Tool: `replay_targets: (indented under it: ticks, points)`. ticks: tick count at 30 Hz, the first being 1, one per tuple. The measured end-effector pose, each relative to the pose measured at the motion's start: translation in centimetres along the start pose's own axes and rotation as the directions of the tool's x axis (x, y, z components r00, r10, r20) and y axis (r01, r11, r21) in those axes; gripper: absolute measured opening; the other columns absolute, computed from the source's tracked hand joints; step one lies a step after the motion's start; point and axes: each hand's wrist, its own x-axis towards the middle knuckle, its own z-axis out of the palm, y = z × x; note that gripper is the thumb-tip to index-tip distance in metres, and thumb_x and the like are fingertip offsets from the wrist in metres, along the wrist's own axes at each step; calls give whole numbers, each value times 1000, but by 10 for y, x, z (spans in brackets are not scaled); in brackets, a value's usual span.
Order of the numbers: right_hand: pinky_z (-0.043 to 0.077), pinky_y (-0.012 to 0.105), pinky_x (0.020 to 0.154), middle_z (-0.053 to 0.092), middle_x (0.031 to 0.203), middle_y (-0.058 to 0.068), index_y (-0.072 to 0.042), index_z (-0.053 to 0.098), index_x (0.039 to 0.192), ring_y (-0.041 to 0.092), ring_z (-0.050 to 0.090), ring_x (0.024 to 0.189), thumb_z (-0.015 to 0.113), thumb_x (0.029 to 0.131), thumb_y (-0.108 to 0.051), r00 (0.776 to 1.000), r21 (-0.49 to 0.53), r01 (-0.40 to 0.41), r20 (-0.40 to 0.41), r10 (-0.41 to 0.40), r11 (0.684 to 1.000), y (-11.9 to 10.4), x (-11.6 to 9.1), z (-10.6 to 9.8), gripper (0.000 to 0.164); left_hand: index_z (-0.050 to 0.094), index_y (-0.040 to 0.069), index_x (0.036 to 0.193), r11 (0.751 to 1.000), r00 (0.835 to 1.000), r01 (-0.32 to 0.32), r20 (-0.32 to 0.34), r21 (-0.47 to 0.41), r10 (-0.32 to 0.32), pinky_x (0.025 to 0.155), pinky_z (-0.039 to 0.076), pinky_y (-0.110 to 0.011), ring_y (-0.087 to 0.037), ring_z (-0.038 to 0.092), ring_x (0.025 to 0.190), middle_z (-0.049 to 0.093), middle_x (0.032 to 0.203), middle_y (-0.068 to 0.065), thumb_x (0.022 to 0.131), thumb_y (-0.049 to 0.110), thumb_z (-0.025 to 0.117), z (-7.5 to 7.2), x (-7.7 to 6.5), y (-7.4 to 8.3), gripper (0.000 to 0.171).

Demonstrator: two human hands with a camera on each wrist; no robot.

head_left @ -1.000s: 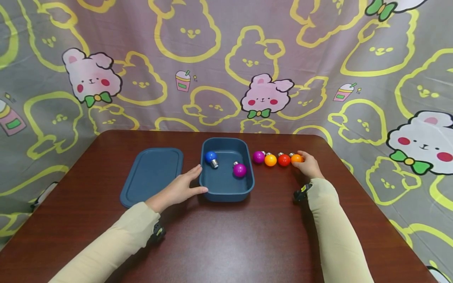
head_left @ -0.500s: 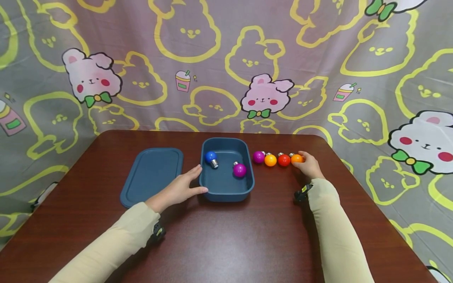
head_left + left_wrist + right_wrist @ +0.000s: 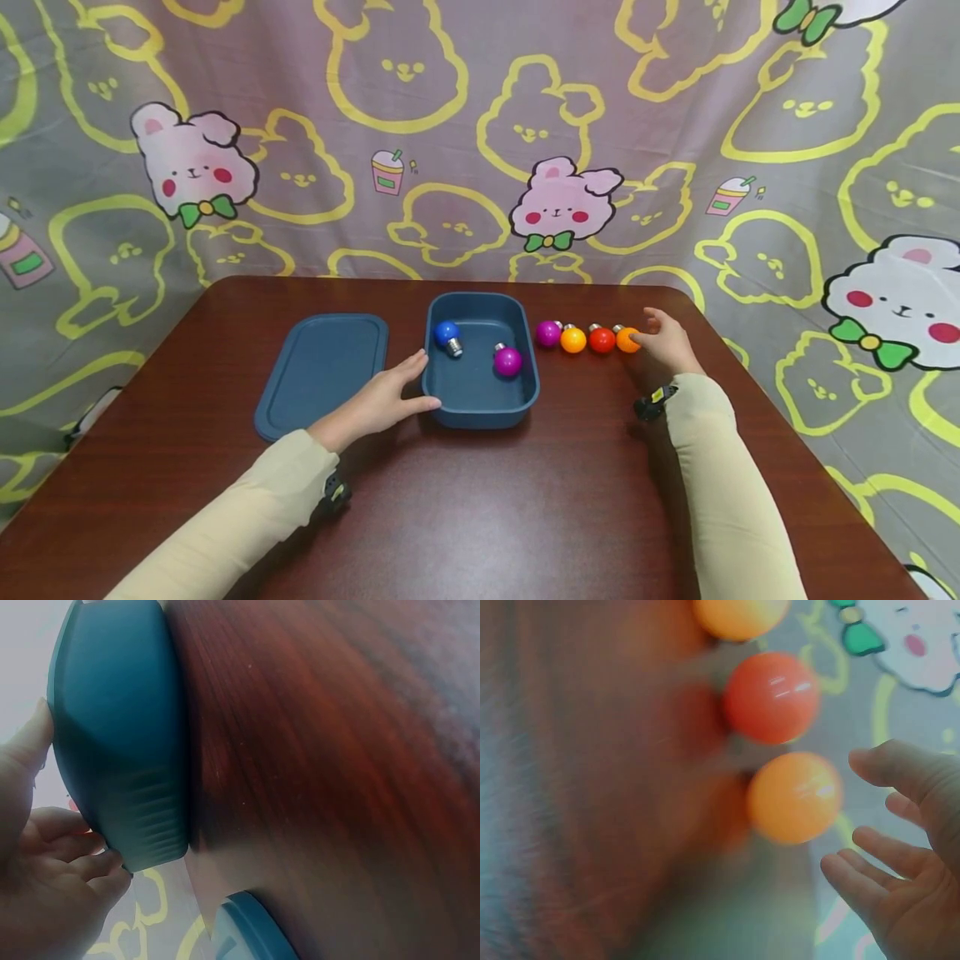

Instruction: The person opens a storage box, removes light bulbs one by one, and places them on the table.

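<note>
A dark blue rectangular box holds a blue light bulb and a purple light bulb. My left hand rests against the box's near left corner; in the left wrist view its thumb lies at the rim and its fingers touch the side wall. To the right of the box runs a row of bulbs: purple, yellow-orange, red and orange. Beside the orange one is my right hand, thumb and fingers spread, holding nothing. The right wrist view shows a gap between its fingertips and the orange bulb.
A flat blue lid lies on the brown table, left of the box. A cartoon-printed curtain hangs behind the table and along its sides.
My right hand, earlier with its fingers around the orange bulb, has let go and drawn back a little to the right. The bulb stays in the row. The left hand has not moved.
</note>
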Motion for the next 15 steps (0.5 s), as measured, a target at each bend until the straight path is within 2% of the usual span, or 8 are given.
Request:
replay_targets:
  ticks: [7,11,15]
  points:
    - [32,55,95,39,133,30,2,30,141,44,37,119,61,89,-18,996,-39,82,-36,-84,996,-43,2,-14,64,24,0,144,1000,1000,-4,-1,9,4,103,24,-48,-28,18,135,16,150,-13,86,36,64,0,0,0,79]
    - [31,54,97,40,135,26,-2,32,141,41,36,121,62,88,-22,992,-37,122,-19,-122,992,-74,0,-8,64,24,0,144,1000,1000,0,-4,9,0,103,25,-48,-28,19,135,17,150,-13,86,36,65,0,0,0,80]
    - [33,50,97,42,134,22,-4,36,139,38,39,121,65,86,-19,984,1,174,24,-174,985,-103,-5,7,62,24,0,144,1000,1000,1,-3,4,-1,103,25,-48,-28,18,135,17,150,-12,86,36,65,0,-1,1,80]
